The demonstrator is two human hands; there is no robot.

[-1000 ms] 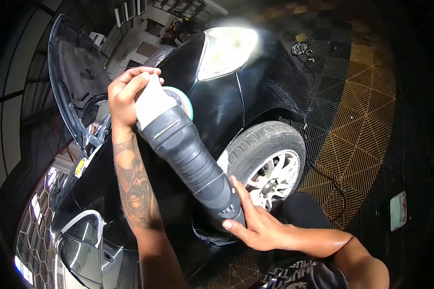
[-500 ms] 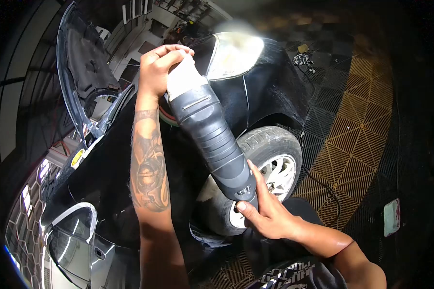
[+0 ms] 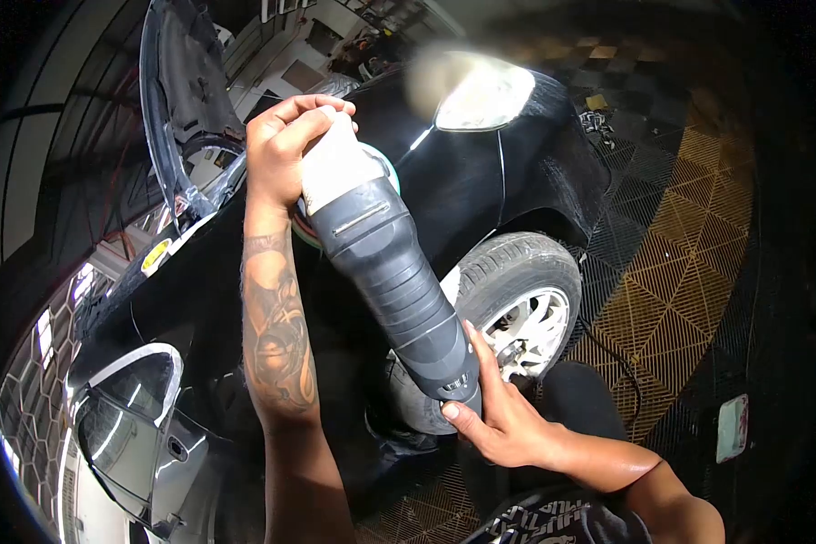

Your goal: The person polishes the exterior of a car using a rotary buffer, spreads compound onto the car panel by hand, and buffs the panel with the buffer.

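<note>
Across the middle of the head view, a black car polisher [image 3: 394, 281] with a white head cover lies at a slant. Its head is over the car's glossy black front fender [image 3: 462, 181]. A thin green rim of the round pad [image 3: 393, 170] shows beside the head; the pad's face is hidden. My left hand [image 3: 279, 150] is wrapped over the white head, fingers curled. Around the rear end of the body, my right hand [image 3: 500, 422] grips with the thumb near a small dial. A headlight [image 3: 487, 96] lies beyond the head, under bright light.
Below the fender is a front wheel [image 3: 539, 326] with white spokes. The hood [image 3: 186, 100] stands raised at upper left. A side mirror [image 3: 178, 448] has taped edging nearby. On the tiled floor [image 3: 675, 290] lie a cable [image 3: 621, 363] and a pale flat object [image 3: 733, 428].
The polisher and both hands have shifted along the fender, away from the headlight. More of the pad's green rim shows now. The camera view has moved slightly; both grips stay the same.
</note>
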